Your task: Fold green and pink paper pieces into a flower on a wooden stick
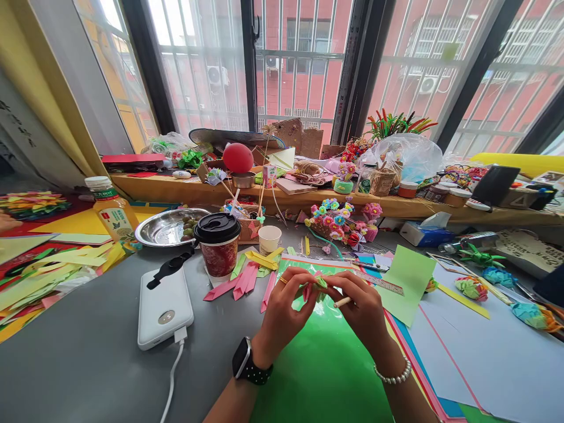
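Note:
Both hands meet above a glossy green sheet (326, 364). Between their fingertips is a small pink and green folded paper piece (321, 283). My left hand (288, 308), with a watch on its wrist, pinches the piece from the left. From the other side my right hand (363, 311) pinches it too, and a thin pale stick (342, 302) juts out from under its fingers. Part of the paper is hidden behind the fingers. Pink folded paper strips (247, 281) lie to the left of the hands, with yellow strips (264, 258) beside them.
A lidded coffee cup (219, 247), a small paper cup (269, 239) and a white power bank (164, 308) with its cable stand left. A metal bowl (154, 228) and drink bottle (112, 211) are farther back. Light green paper (408, 282) and folded paper flowers (471, 288) lie right.

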The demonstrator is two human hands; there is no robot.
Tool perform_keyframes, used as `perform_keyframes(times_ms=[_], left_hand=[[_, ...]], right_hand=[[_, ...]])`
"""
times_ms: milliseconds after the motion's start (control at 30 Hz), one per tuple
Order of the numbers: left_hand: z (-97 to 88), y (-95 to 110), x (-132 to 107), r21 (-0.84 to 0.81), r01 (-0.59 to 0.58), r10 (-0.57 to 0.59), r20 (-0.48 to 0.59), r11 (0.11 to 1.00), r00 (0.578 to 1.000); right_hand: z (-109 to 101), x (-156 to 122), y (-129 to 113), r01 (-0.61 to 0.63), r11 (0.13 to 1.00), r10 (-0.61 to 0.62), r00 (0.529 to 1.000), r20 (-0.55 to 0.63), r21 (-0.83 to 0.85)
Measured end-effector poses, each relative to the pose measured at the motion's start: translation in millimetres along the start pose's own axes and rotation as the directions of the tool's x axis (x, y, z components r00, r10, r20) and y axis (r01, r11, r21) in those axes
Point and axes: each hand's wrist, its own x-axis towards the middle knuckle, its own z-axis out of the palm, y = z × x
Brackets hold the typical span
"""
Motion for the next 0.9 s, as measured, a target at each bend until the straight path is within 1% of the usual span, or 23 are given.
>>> perform_keyframes(times_ms=[100,200,300,400,500,567,633,733,800,900], left_hand=[[-2.0,1.5,1.5,-0.019,0.025,-0.025,0.027,0.999,0.999],[-4.3,1.2,2.5,-0.068,0.085,-0.078,0.094,0.994,0.993],[-5.4,-0.8,2.6,-0.098,0.149,-0.132,0.162,0.984,0.978],[-5.1,-3.2,2.5,-0.116,0.200,-0.173,0.209,0.973,0.963],[-5.8,-3.7,3.2,-0.156,0.274,-0.227,0.264,0.949,0.937],[-8.0,-3.0,4.4,-0.203,0.353,-0.279,0.319,0.913,0.906],[-11.5,-2.2,6.0,-0.255,0.438,-0.320,0.395,0.862,0.861],[-17.7,-2.8,8.3,-0.328,0.535,-0.327,0.515,0.779,0.792],[-21.0,-4.4,9.1,-0.366,0.597,-0.330,0.577,0.714,0.747],[-23.6,-7.3,9.0,-0.381,0.702,-0.361,0.654,0.601,0.664]], right_hand=[[-0.1,-1.0,0.4,-0.027,1.000,0.027,0.999,0.019,-0.014],[0.7,-2.6,2.3,-0.044,0.998,0.046,0.998,0.036,-0.049],[1.9,-3.6,4.4,-0.056,0.993,0.062,0.996,0.060,-0.099],[2.4,-3.6,5.4,-0.075,0.987,0.088,0.992,0.086,-0.142],[1.4,-2.6,5.7,-0.101,0.980,0.122,0.985,0.120,-0.169],[-0.1,-1.6,5.8,-0.126,0.980,0.151,0.975,0.165,-0.154],[-2.1,-0.2,5.6,-0.162,0.981,0.182,0.959,0.217,-0.107],[-5.5,2.2,4.0,-0.218,0.976,0.216,0.934,0.286,-0.026],[-7.6,4.0,2.2,-0.256,0.966,0.236,0.914,0.331,0.017],[-9.7,5.7,0.0,-0.308,0.948,0.255,0.882,0.396,0.076]])
